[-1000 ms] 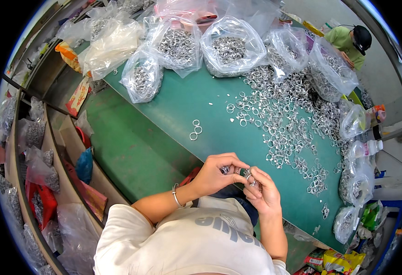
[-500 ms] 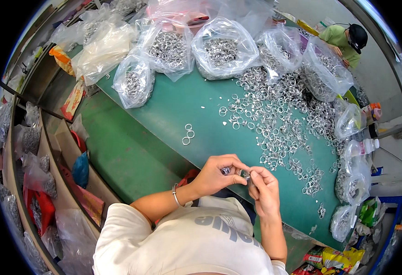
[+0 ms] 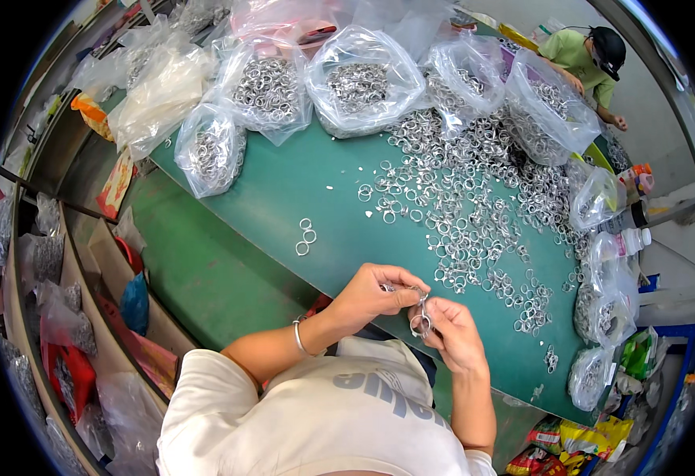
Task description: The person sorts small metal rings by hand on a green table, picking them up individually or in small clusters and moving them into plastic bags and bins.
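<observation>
My left hand [image 3: 369, 295] and my right hand [image 3: 452, 331] meet just above the near edge of a green table [image 3: 300, 182]. Both pinch a small silver metal ring [image 3: 421, 320] between the fingertips. A silver bracelet circles my left wrist. Loose silver rings [image 3: 474, 214] lie spread over the table beyond my hands. Three rings [image 3: 306, 236] lie apart from the pile, to the left.
Clear plastic bags full of rings [image 3: 359, 83] line the far and right edges of the table. Another person in a green shirt and dark cap [image 3: 583, 55] sits at the far right corner. Shelves with bags stand at left [image 3: 54, 301].
My hands stay together at the table edge; the fingers have shifted slightly on the ring. The view has tilted a little.
</observation>
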The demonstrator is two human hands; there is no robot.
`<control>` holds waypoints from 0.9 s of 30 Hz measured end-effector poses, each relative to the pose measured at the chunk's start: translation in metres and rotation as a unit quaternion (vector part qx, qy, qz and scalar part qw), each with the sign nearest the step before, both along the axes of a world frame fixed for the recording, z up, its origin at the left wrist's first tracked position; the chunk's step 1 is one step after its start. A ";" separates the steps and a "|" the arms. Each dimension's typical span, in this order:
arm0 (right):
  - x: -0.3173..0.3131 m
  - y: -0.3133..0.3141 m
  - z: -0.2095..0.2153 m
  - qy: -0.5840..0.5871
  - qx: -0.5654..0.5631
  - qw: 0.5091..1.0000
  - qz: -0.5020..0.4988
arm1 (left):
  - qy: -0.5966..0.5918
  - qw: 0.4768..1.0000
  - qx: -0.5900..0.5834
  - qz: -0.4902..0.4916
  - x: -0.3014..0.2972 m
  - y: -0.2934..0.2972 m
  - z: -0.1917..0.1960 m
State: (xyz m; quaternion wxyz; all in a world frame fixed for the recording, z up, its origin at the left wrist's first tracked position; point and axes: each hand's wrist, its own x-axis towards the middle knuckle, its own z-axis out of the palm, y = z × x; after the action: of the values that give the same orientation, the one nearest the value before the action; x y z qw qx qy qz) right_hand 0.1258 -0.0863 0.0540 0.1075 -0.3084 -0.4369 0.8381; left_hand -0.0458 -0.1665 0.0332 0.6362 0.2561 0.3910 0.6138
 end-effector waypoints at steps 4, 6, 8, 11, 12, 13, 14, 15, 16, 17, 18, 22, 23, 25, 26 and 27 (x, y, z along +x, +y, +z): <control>0.002 0.007 -0.008 0.052 -0.043 0.997 -0.036 | 0.066 0.995 0.053 0.051 0.008 0.012 -0.001; 0.001 0.011 -0.009 0.032 -0.023 0.998 -0.043 | 0.045 0.997 0.033 0.044 0.008 0.014 -0.002; -0.001 0.010 -0.005 0.037 -0.012 0.997 -0.068 | -0.005 1.000 -0.023 0.014 0.005 0.015 -0.002; -0.008 0.003 -0.001 0.015 0.102 0.991 -0.091 | -0.022 0.998 -0.023 0.054 0.008 0.021 -0.010; -0.010 0.002 -0.001 0.003 0.155 0.983 -0.097 | 0.008 0.998 -0.031 0.053 0.008 0.023 -0.008; -0.009 0.004 -0.004 -0.023 0.170 0.979 -0.106 | 0.038 0.997 -0.038 0.050 0.008 0.025 -0.003; -0.008 0.008 -0.009 -0.053 0.219 0.968 -0.108 | 0.067 0.996 -0.043 0.047 0.008 0.029 0.000; -0.007 0.013 -0.016 -0.084 0.267 0.954 -0.110 | 0.112 0.992 -0.011 0.053 0.008 0.033 -0.003; -0.008 0.019 -0.017 -0.112 0.317 0.935 -0.111 | 0.158 0.985 0.024 0.062 0.006 0.041 -0.006; -0.011 0.024 -0.011 -0.118 0.392 0.904 -0.123 | 0.204 0.975 0.059 0.071 0.005 0.047 -0.005; -0.012 0.030 -0.010 -0.107 0.400 0.901 -0.132 | 0.249 0.963 0.082 0.069 0.004 0.052 -0.002; -0.007 0.058 -0.009 -0.041 0.380 0.911 -0.157 | 0.376 0.914 0.142 0.047 -0.002 0.080 0.019; -0.006 0.068 -0.015 -0.031 0.393 0.905 -0.156 | 0.397 0.905 0.148 0.039 -0.003 0.089 0.022; -0.006 0.081 -0.011 -0.032 0.408 0.899 -0.154 | 0.350 0.925 0.144 0.029 -0.003 0.105 0.011; -0.008 0.084 -0.012 -0.025 0.399 0.902 -0.162 | 0.327 0.935 0.139 0.025 -0.004 0.113 0.004; -0.011 0.087 -0.013 -0.018 0.390 0.905 -0.168 | 0.317 0.938 0.138 0.023 -0.004 0.116 0.000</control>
State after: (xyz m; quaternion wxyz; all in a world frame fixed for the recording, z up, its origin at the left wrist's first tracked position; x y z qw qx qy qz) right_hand 0.1146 0.0004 0.0412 0.3506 -0.3261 -0.6722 0.5647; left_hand -0.0501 -0.0506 0.0332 0.4236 0.5134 0.4898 0.5631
